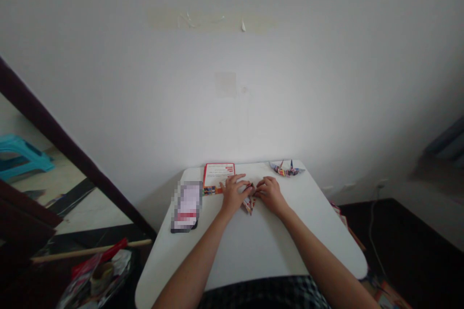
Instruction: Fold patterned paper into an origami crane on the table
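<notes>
Between my hands a small piece of colourful folded paper (249, 205) lies on the white table (261, 251), one pointed end towards me. My left hand (235, 194) grips its left side, thumb on the paper and the other fingers stretched towards the printed card. From the right, my right hand (269, 194) pinches the upper edge of the paper with thumb and curled fingers. The upper part of the paper is partly hidden by my fingertips. Farther back at the right stands a finished-looking folded paper crane (286, 170), apart from both hands.
A red-bordered printed card (219, 174) lies at the table's back left, with a colourful strip (209, 190) along its near edge. A phone (186, 206) with a blurred screen rests at the left. The wall (253, 120) rises behind. Bags (103, 270) sit on the floor left.
</notes>
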`<state>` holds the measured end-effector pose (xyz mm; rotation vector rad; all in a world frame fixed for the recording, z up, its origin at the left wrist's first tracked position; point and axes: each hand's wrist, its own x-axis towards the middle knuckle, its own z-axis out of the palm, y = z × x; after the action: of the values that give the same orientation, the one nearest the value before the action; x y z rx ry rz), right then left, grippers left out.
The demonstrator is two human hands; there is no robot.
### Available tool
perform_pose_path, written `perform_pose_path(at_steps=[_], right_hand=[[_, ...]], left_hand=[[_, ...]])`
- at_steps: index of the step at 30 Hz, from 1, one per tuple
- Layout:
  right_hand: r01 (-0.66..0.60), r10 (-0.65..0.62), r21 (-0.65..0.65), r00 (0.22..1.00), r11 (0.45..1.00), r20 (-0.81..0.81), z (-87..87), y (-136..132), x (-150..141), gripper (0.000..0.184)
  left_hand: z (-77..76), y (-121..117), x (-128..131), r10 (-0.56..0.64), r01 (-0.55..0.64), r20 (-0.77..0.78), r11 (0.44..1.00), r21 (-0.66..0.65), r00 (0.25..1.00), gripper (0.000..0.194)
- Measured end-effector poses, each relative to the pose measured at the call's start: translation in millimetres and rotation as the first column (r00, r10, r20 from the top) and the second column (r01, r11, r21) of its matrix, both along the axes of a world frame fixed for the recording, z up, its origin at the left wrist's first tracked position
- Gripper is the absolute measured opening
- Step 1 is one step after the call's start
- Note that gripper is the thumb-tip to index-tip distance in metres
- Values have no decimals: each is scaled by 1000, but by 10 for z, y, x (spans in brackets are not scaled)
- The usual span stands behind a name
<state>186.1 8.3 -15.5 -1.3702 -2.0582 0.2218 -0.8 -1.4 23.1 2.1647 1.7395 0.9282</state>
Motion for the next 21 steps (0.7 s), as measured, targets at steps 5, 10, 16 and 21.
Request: perform_pose_path(at_steps=[5,10,16,21], right_hand=[[-5,5,18,1000,1000,5,0,3,-16,7],[-25,26,42,1000,999,-8,-33,26,-21,8],[-42,48,81,997,996,-68,-97,81,-5,6],[-47,56,88,994,995,-98,-78,84,9,5]], left_hand=[[19,-6,29,31,-31,31,999,-19,999,14],[-25,26,50,44,-48,114,998,32,992,13],[-139,108,23,27,-45,194,995,92,981,11],[-171,154,-17,24,-44,212,995,87,977,13]])
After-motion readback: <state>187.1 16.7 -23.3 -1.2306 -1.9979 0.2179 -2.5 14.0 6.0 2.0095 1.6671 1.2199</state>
